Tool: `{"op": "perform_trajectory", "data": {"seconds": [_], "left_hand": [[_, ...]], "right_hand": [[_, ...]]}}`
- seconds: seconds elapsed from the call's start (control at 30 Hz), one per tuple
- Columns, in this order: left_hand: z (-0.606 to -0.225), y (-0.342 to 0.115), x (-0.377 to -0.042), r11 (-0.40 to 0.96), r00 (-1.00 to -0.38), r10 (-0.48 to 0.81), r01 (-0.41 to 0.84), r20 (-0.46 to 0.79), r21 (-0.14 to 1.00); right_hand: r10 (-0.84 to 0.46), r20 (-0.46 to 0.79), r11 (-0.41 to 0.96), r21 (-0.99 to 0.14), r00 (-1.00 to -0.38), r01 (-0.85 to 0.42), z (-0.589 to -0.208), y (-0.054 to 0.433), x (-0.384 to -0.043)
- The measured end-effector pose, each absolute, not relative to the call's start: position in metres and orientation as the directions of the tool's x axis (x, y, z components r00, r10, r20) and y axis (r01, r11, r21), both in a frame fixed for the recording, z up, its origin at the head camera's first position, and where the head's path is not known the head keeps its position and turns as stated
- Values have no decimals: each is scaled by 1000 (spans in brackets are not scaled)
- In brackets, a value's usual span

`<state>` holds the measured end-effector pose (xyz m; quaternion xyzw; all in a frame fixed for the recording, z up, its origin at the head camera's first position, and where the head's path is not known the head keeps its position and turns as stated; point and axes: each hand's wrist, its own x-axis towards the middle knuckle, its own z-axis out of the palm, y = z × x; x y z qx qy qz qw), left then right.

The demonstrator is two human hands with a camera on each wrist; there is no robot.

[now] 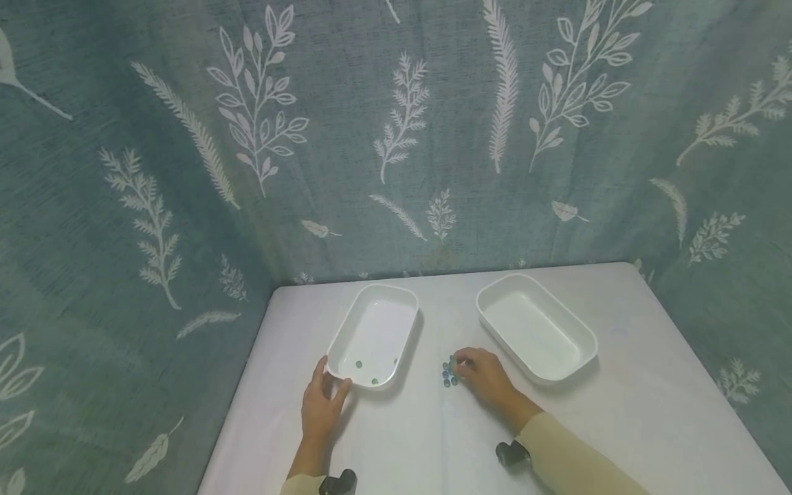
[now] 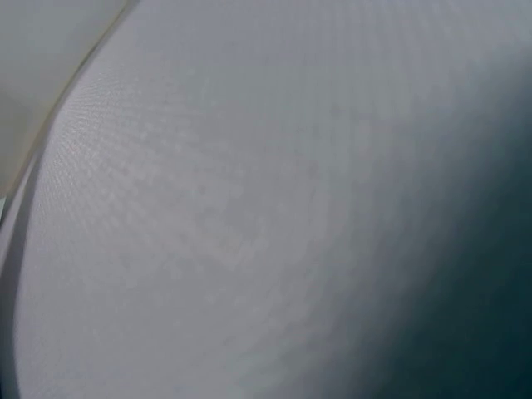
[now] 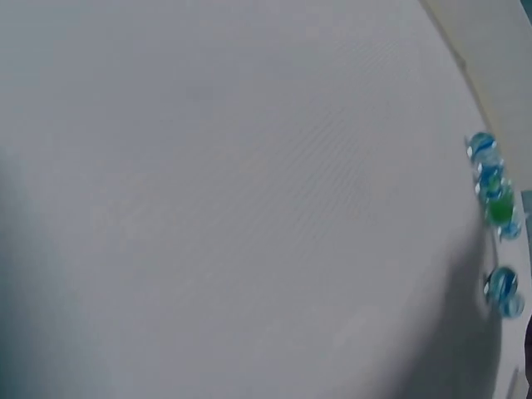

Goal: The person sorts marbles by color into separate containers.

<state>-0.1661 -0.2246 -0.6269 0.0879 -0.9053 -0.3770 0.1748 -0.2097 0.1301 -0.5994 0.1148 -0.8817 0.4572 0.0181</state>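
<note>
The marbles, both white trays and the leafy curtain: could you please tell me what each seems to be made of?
Marbles: probably glass, shiny, since they look see-through with blue and green tints and bright glints.
Left tray and right tray: perhaps plastic, smooth with a soft sheen; glazed ceramic is possible.
Curtain: likely fabric, matte, judging by its streaky, cloth-like ground.

Bare strip of tabletop (image 1: 396, 440) between left tray (image 1: 380, 330) and marbles (image 1: 447, 375), passable. Right hand (image 1: 489, 378) obstructs the way from marbles toward right tray (image 1: 535, 330). Left hand (image 1: 321, 407) blocks left tray's near-left corner. Curtain (image 1: 353, 199) walls off far edge.
</note>
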Motion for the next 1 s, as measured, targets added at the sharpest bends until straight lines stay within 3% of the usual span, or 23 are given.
{"op": "perform_trajectory", "data": {"seconds": [0.17, 0.7, 1.0], "left_hand": [[-628, -225, -164, 693, -927, -298, -45, 229, 719], [-629, -225, -169, 692, -936, -294, -68, 194, 718], [-627, -223, -166, 709, -928, -313, -89, 200, 699]], "right_hand": [[-186, 84, 557, -812, -979, -175, -594, 117, -218], [-208, 140, 475, -851, -968, -225, -588, 92, -232], [-211, 48, 494, -857, -976, -148, -584, 76, -235]]}}
